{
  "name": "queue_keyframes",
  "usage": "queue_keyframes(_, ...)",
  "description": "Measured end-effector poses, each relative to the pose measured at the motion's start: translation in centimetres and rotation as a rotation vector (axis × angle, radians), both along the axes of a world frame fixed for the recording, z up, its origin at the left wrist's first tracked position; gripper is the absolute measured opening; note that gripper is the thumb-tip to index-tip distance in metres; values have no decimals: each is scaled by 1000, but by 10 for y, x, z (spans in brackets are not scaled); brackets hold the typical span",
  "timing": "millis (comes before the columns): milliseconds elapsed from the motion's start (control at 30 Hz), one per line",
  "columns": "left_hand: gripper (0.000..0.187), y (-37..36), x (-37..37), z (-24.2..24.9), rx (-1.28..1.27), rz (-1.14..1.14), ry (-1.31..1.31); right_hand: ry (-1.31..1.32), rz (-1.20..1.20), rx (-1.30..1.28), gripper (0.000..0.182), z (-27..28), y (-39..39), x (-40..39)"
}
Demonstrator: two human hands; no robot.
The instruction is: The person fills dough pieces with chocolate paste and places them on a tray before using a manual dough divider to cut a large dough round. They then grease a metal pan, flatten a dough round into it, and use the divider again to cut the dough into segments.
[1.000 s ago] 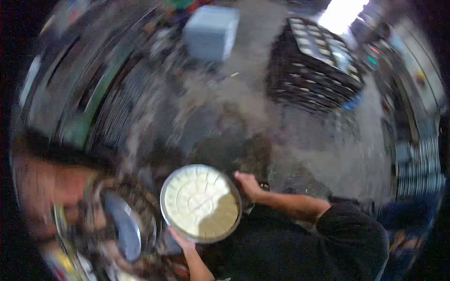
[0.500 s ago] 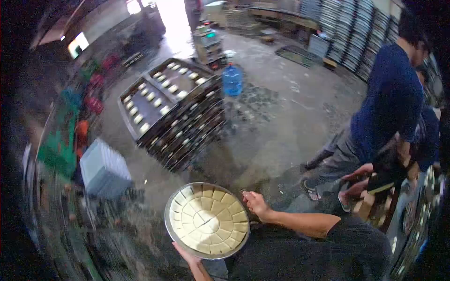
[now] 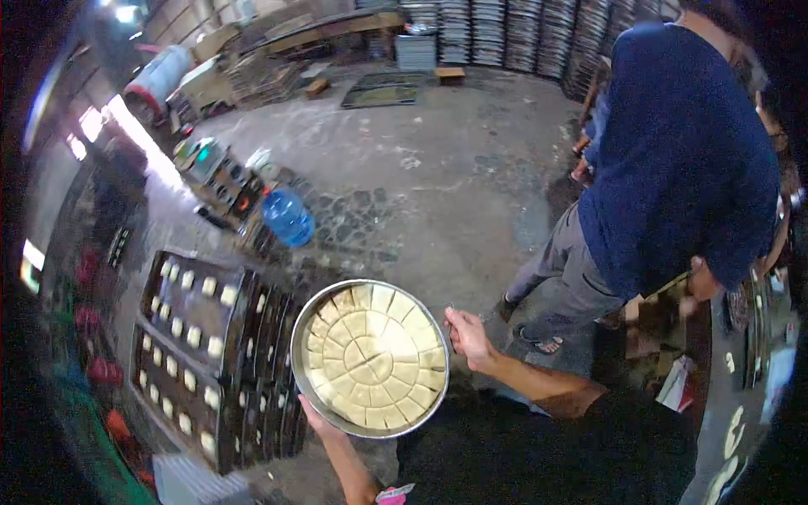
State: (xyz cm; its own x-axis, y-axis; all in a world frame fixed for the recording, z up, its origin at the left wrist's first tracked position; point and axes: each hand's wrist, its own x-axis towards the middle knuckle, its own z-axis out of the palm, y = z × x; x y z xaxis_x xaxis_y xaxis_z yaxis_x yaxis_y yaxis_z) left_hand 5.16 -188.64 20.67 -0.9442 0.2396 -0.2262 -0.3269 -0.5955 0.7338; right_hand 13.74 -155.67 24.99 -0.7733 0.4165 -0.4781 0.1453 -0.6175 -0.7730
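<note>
A round metal pan (image 3: 296,358) is in front of me, filled with flat, pale dough (image 3: 370,404) cut into rings of wedges around a quartered middle. My left hand (image 3: 324,431) supports it from below at the lower left rim, with most of the fingers hidden under it. Just beside the right rim is my right hand (image 3: 471,338), its fingers curled closed. Whether it touches the rim, and what it pinches, I cannot make out.
Stacked dark trays (image 3: 192,316) with pale dough pieces stand at left. Behind them are a blue water bottle (image 3: 288,217) and a machine (image 3: 215,172). A person in a dark blue shirt (image 3: 673,168) stands close on the right. Tall tray stacks (image 3: 488,34) line the back.
My view has swung right, so the tray stack and bottle now lie farther left and the person looks nearer. The pan stays in my left hand; my right hand remains closed beside it.
</note>
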Motion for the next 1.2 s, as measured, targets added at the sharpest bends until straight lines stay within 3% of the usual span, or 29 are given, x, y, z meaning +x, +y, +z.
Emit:
queue_keyframes(67,60,44,-64,4,74,-70,-32,-54,-98,-25,32,13,33,-31)
queue_keyframes(133,69,73,-121,-8,-294,-208,-6,-119,-260,-11,32,30,56,-36)
queue_keyframes(167,69,107,-146,-7,-184,-299,9,-149,-337,5,33,31,77,-42)
queue_keyframes(200,48,146,-167,2,-112,-262,-5,-172,-410,-6,33,30,99,-52)
queue_keyframes(300,51,265,-221,19,-129,-390,3,-142,-571,-8,33,12,171,-72)
queue_keyframes(367,51,286,-227,34,-129,-472,21,-132,-676,-13,32,23,164,-60)
queue_keyframes(433,52,342,-265,19,-254,-499,-37,-117,-761,-29,31,-8,206,-77)
queue_keyframes(533,54,443,-301,23,-211,-615,52,-217,-886,-33,32,-9,273,-112)
queue_keyframes(567,54,378,-271,55,-181,-649,-22,-189,-926,7,32,11,190,-76)
queue_keyframes(667,51,394,-300,26,-73,-758,56,-68,-961,74,32,40,185,-86)
queue_keyframes(800,59,390,-283,53,72,-969,114,0,-962,192,26,97,141,-79)
queue_keyframes(833,64,393,-292,27,168,-1012,-36,27,-970,190,24,109,134,-78)
queue_keyframes(1000,68,416,-298,24,255,-1198,-34,279,-1021,124,21,153,101,-96)
queue_keyframes(1067,70,439,-306,1,178,-1331,38,384,-967,138,22,171,90,-104)
queue_keyframes(1100,68,458,-305,-13,210,-1364,-197,391,-986,158,25,182,92,-112)
queue_keyframes(1133,60,476,-308,-29,115,-1423,-237,385,-1014,154,25,193,93,-121)
queue_keyframes(1167,49,493,-312,-59,-86,-1413,61,395,-1039,201,25,201,93,-136)
queue_keyframes(1200,38,507,-297,-37,-277,-1392,-255,409,-1067,250,24,214,90,-151)
